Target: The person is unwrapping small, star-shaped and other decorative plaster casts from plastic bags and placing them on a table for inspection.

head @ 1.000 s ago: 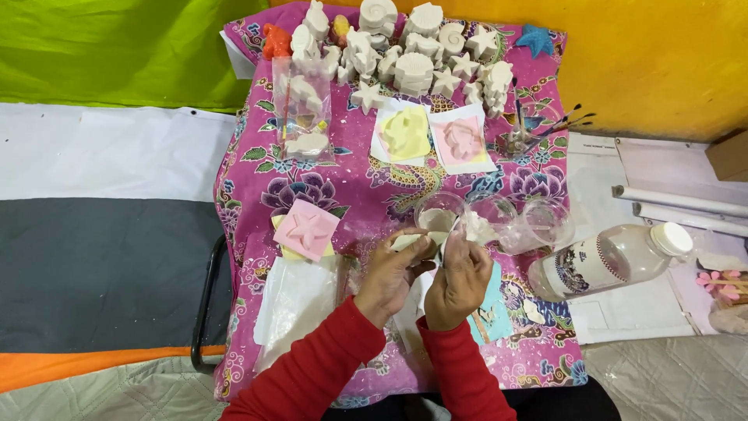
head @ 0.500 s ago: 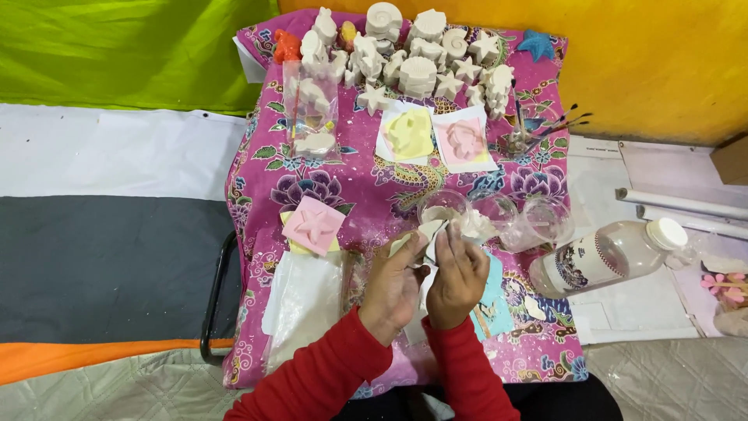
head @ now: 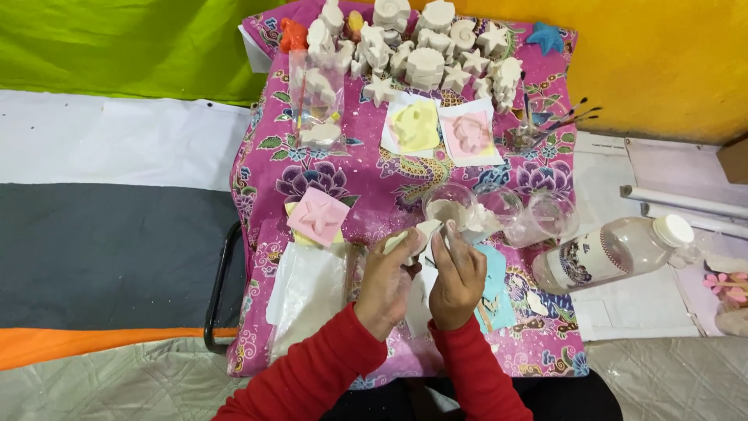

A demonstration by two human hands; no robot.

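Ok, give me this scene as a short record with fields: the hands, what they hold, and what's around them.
left hand: grips a small pale mould from below
right hand: fingertips on the same mould, from the right
surface: table with a pink floral cloth
near the hands: pink star mould, clear cups, plastic bag
right side: clear bottle lying on its side, white cap
far edge: rows of white plaster figures, yellow mould, pink mould, brushes
sleeves: red
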